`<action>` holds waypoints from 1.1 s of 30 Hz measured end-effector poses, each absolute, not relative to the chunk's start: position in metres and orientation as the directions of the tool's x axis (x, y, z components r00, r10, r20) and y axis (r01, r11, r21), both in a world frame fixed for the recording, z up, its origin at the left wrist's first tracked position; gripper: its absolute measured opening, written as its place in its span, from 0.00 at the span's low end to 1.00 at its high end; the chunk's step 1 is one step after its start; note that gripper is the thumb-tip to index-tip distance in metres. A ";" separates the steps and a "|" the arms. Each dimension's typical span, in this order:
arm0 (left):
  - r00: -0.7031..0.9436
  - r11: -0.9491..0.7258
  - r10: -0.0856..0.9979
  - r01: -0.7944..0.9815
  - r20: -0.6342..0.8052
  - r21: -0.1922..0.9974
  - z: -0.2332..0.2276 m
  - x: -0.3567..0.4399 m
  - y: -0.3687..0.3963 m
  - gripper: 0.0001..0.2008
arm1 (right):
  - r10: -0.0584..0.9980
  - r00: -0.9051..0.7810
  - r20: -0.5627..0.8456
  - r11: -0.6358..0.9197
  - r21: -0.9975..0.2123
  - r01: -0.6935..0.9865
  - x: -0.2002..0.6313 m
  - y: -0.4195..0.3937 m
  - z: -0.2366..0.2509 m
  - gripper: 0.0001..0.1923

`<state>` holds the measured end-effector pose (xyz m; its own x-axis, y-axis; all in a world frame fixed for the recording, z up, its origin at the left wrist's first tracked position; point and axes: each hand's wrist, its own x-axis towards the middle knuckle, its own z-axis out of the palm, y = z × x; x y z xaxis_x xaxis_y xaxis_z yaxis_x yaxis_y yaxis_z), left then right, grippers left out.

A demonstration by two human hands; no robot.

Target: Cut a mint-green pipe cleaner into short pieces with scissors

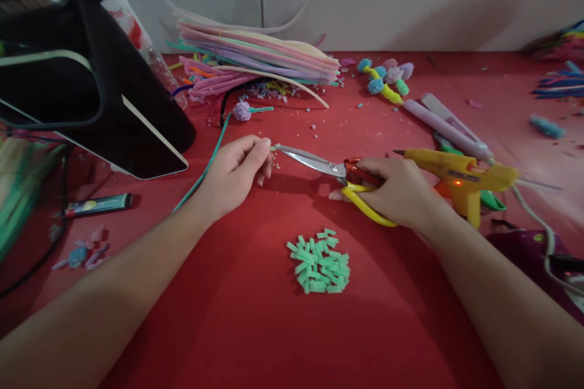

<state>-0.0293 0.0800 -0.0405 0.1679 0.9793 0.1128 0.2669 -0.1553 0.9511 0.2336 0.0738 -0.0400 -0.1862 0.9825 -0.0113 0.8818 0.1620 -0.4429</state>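
Observation:
My left hand is closed in a pinch, and a tiny green pipe cleaner piece sticks out past its thumb and fingertip. Scissors with one red and one yellow handle are in my right hand, fingers wrapped round the grips. Their blades point left, with the tips right beside the green piece. Small pale crumbs lie under the tips. Nearer to me, a loose pile of short green cut pieces rests on the red tabletop.
Bundled pastel pipe cleaners lie at the back, near a purple pompom. A black bag-like object stands left, above a lighter. Right are a yellow glue gun with its light on, a lilac hair straightener and pompom stems.

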 end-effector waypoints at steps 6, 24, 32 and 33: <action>0.176 -0.169 0.976 0.249 0.127 0.954 -0.040 -0.029 0.081 0.17 | 0.987 -0.160 -0.011 0.141 -0.426 0.894 0.233 0.075 -0.041 0.37; 0.161 -0.165 0.979 0.239 0.129 0.957 -0.039 -0.030 0.080 0.15 | 0.983 -0.178 -0.048 0.138 -0.442 0.886 0.236 0.075 -0.041 0.35; 0.157 -0.153 0.981 0.245 0.117 0.957 -0.040 -0.030 0.080 0.14 | 0.984 -0.177 0.001 0.158 -0.460 0.874 0.235 0.074 -0.040 0.35; 0.156 -0.152 0.981 0.248 0.115 0.957 -0.040 -0.030 0.080 0.14 | 0.983 -0.182 -0.006 0.158 -0.467 0.870 0.235 0.074 -0.040 0.35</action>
<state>-0.0303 0.0803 -0.0401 0.1563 0.9810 0.1149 0.2475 -0.1515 0.9570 0.2351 0.0741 -0.0396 -0.1825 0.9832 -0.0063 0.8698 0.1584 -0.4673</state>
